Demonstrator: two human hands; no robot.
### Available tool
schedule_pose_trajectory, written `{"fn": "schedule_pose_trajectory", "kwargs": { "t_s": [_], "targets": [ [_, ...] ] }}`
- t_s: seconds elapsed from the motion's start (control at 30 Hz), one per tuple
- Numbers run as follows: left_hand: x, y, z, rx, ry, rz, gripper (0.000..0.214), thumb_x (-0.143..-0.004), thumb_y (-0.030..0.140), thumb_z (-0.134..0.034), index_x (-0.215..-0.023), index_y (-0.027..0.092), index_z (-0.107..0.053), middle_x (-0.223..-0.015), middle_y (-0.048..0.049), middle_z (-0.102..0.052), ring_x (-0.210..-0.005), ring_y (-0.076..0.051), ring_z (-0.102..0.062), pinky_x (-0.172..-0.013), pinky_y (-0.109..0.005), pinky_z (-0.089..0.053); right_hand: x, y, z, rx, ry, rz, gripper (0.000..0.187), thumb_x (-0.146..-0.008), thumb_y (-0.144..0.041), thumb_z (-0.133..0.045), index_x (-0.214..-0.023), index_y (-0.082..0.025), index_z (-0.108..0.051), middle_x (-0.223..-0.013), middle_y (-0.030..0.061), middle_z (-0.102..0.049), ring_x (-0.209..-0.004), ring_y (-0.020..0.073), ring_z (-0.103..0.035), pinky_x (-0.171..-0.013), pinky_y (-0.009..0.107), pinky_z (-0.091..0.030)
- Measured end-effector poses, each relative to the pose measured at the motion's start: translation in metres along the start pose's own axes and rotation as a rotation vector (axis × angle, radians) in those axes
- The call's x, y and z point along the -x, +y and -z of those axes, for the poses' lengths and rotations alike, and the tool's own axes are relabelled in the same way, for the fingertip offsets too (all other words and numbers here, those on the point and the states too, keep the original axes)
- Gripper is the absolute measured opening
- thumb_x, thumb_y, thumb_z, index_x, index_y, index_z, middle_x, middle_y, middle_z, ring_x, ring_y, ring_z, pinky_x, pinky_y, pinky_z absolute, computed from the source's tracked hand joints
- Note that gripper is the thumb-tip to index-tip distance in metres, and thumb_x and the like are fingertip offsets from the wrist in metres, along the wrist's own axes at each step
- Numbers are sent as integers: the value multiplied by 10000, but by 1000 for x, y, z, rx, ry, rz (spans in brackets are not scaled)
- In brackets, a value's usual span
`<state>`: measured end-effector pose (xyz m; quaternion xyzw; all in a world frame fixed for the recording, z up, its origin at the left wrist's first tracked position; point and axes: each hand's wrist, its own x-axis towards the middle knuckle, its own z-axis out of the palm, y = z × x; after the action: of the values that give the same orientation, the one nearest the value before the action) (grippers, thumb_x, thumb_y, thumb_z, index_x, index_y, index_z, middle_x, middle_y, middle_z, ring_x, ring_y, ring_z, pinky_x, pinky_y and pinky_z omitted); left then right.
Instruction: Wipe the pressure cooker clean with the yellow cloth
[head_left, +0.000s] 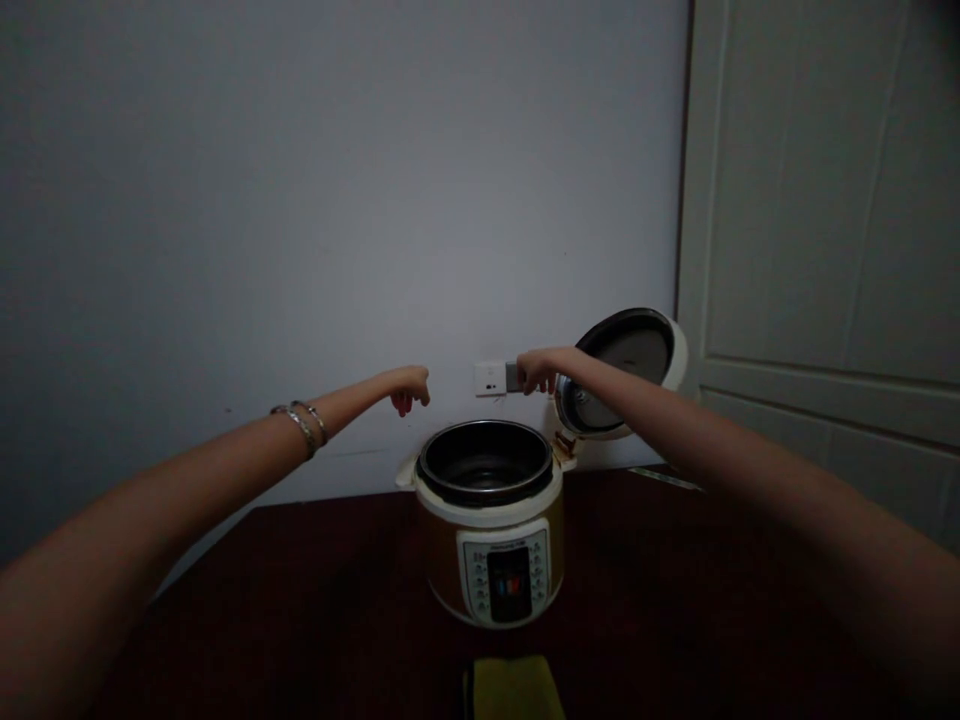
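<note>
A white and gold electric pressure cooker (442,550) stands upright on a dark red table, its control panel facing me. Its hinged lid (626,355) is swung up to the right. Inside sits a dark inner pot (487,462), with no food visible in it. My left hand (411,388), with two bracelets on the forearm, hovers above the cooker's left side, fingers loosely bent downward and apart. Above the right side, near the lid, hangs my right hand (537,370), its fingers also bent down and apart. Neither hand touches the pot, and I see nothing held.
A folded yellow-green cloth (517,688) lies at the front of the table (337,600). On the pale wall behind are a white socket (490,379) and a grey plate partly behind my right hand. A panelled door (810,200) stands at the right.
</note>
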<state>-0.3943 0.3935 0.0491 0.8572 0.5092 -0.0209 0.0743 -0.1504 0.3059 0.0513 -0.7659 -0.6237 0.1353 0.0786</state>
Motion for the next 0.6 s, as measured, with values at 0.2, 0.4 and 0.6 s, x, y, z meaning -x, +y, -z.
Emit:
{"fn": "schedule_pose_trajectory", "kwargs": {
  "t_s": [0.2, 0.4, 0.6],
  "targets": [
    [-9, -18, -37, 87, -144, 25, 349, -617, 433, -740, -636, 101, -632, -555, -185, -670, -568, -259, -668, -555, -326, -524, -18, 31, -49, 29, -31, -33, 629, -587, -286, -847, -1099, -49, -570, -728, 105, -688, -665, 244, -683, -609, 379, -572],
    [-16, -22, -58, 143, -210, 47, 334, -590, 410, -768, -549, 122, -605, -535, -176, -662, -574, -239, -659, -549, -301, -512, -29, 47, -73, 24, -96, -56, 475, -615, -344, -822, -908, -32, -616, -678, 109, -683, -640, 241, -681, -605, 366, -567],
    [-22, -24, -70, 183, -234, 56, 358, -565, 431, -789, -537, 133, -592, -518, -146, -653, -525, -211, -623, -518, -297, -497, -30, 51, -82, 49, -109, -52, 355, -656, -339, -786, -748, -34, -629, -544, 80, -633, -629, 246, -674, -600, 359, -557]
  ]
}}
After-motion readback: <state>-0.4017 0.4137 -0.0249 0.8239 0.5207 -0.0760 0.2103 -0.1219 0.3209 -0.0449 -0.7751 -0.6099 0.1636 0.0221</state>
